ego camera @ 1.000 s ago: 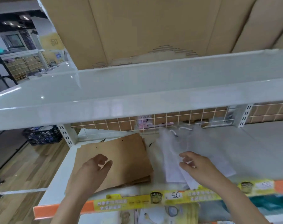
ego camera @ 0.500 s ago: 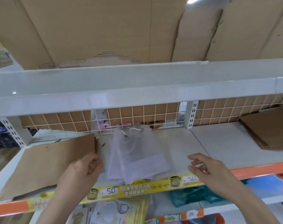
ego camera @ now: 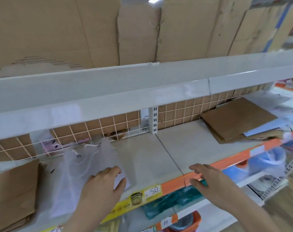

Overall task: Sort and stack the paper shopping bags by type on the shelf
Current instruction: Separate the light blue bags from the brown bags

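Note:
A pile of white translucent bags (ego camera: 85, 163) with cord handles lies on the shelf (ego camera: 152, 153) left of centre. My left hand (ego camera: 103, 186) hovers over the pile's near right corner, fingers relaxed, holding nothing. A stack of brown paper bags (ego camera: 13, 196) sits at the far left. Another stack of brown bags (ego camera: 238, 119) lies at the right, with a pale blue sheet (ego camera: 266, 128) on its near edge. My right hand (ego camera: 207, 178) is spread over the shelf's orange front edge, empty.
A white upper shelf (ego camera: 142, 91) overhangs close above, with cardboard boxes (ego camera: 92, 30) on it. A wire grid (ego camera: 109, 126) backs the shelf. An upright bracket (ego camera: 153, 119) divides the bays. Price labels (ego camera: 142, 195) line the front edge; packaged goods fill the lower shelf (ego camera: 172, 200).
The view has swung right, bringing the right-hand brown stack into sight. My left hand moved from the brown stack to the white bags. My right hand left the white bags and shifted right.

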Motion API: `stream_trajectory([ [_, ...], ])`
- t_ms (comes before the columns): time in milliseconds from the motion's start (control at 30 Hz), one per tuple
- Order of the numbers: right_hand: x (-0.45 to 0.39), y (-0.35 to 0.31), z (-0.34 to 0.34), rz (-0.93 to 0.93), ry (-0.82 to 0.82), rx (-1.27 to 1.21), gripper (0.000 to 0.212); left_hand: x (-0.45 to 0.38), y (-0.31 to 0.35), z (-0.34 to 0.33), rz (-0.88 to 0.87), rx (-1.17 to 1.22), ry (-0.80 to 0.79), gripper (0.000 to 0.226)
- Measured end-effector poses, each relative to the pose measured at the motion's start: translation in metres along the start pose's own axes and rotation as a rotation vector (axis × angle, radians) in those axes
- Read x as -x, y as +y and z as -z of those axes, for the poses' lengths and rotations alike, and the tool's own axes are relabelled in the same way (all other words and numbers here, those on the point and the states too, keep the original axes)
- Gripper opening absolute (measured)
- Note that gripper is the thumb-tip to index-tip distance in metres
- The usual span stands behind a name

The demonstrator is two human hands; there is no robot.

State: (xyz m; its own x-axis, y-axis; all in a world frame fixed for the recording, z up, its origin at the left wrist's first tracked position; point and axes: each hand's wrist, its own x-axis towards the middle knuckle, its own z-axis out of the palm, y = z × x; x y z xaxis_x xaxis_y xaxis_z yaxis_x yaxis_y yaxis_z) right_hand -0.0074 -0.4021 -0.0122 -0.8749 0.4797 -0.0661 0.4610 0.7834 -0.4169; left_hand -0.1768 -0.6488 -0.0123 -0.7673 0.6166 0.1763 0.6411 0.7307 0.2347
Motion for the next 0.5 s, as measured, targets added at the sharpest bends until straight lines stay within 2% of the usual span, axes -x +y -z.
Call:
stream_trajectory([
  [333, -0.030, 0.040, 0.022, -0.013, 0.090, 0.161, 0.051, -0.077, 0.067, -0.038, -0.222, -0.083, -0.146, 0.042],
  [500, -0.041, 0.075, 0.033, 0.004, 0.120, 0.201, 0.052, -0.103, 0.102, -0.049, -0.267, -0.145, -0.184, 0.047],
])
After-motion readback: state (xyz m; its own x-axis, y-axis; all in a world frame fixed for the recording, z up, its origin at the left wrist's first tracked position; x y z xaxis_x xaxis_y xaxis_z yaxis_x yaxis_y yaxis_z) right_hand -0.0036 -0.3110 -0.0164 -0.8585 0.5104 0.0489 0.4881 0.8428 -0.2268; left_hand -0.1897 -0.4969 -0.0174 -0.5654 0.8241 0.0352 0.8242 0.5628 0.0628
